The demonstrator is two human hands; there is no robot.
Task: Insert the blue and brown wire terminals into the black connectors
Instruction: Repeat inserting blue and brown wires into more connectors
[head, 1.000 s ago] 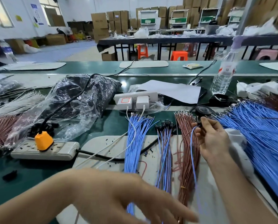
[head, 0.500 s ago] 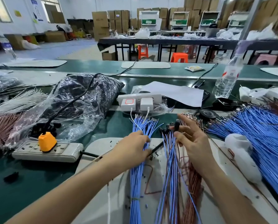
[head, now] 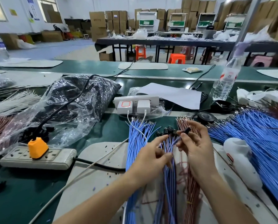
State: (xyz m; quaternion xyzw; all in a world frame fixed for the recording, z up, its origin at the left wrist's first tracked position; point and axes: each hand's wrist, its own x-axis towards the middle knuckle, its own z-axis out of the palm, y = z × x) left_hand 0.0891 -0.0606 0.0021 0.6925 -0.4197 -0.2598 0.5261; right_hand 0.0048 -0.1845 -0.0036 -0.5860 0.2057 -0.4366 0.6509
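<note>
Since half a second ago, the left hand (head: 152,157) has been brought off the loose blue wires (head: 136,143) and rightwards to the middle bundle, while the right hand (head: 198,149) is kept at much the same spot. At the far left, a power strip (head: 38,157) with an orange plug (head: 37,147) is laid on the green bench, with a crumpled plastic bag (head: 70,107) behind it. On the white mat (head: 94,172) the loose blue wires are fanned out, terminals pointing away. Just beside them, a single blue wire (head: 175,141) is pinched between the left thumb and curled fingers, the index finger being stretched forward. That wire is led up to a black connector (head: 186,130), gripped between the right thumb and fingertips above the mat; whether it is seated cannot be told. A cluster of wired connectors (head: 167,130) is seen just behind the left fingertips. Brown wires (head: 192,188) are laid under the right wrist, and a large blue wire pile (head: 264,143) is spread at the far right.
</note>
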